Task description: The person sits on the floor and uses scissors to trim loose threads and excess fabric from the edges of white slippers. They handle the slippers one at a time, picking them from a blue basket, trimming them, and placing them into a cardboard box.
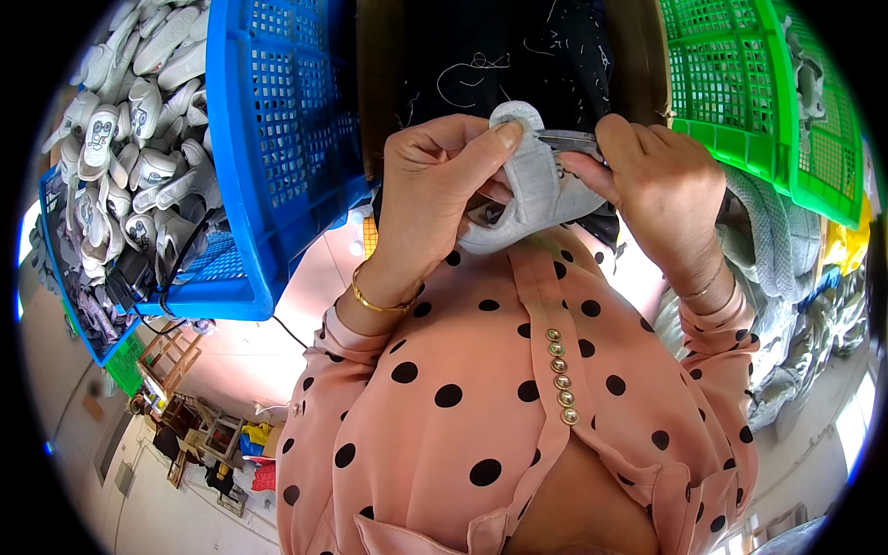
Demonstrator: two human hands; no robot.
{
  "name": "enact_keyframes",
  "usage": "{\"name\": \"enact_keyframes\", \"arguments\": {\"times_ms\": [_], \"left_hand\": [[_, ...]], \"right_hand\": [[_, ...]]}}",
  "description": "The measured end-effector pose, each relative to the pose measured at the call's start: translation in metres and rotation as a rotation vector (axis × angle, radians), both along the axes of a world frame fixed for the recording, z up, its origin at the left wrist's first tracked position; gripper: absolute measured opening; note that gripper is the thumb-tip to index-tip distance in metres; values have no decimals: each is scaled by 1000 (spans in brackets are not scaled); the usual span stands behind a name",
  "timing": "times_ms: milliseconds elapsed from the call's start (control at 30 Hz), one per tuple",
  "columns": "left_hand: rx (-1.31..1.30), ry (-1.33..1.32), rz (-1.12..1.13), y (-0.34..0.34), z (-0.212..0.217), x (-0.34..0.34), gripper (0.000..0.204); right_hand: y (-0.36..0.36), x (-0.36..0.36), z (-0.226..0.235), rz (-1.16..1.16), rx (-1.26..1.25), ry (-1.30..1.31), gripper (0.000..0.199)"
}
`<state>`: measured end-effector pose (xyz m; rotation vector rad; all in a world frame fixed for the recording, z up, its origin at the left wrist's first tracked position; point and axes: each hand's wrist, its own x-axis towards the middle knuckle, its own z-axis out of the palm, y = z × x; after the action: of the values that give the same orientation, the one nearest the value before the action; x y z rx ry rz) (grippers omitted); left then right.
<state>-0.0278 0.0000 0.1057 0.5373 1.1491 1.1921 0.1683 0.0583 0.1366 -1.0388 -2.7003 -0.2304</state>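
Note:
Above my lap I hold a light grey fabric shoe upper. My left hand is closed on its left side, the thumb pressing near the rounded tab at the top and the other fingers partly inside the opening. In my closed right hand is a slim pointed metal tool that looks like small scissors. Its tip touches or nearly touches the upper beside the tab. The rest of the tool is covered by my fingers.
A tall blue plastic crate stands at the left, beside a heap of grey shoe uppers. To the right is a green crate, with more grey pieces below it. Loose white threads lie on the black cloth beyond my hands.

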Motion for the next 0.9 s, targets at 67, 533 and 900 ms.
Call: {"name": "enact_keyframes", "arguments": {"times_ms": [67, 533, 900], "left_hand": [[6, -3, 3, 0, -1, 0, 17], [-6, 97, -61, 2, 4, 0, 19], [74, 175, -55, 6, 7, -3, 18]], "right_hand": [[2, 0, 0, 24, -7, 14, 42], [3, -17, -14, -52, -493, 489, 26], [17, -17, -19, -28, -533, 432, 21]]}}
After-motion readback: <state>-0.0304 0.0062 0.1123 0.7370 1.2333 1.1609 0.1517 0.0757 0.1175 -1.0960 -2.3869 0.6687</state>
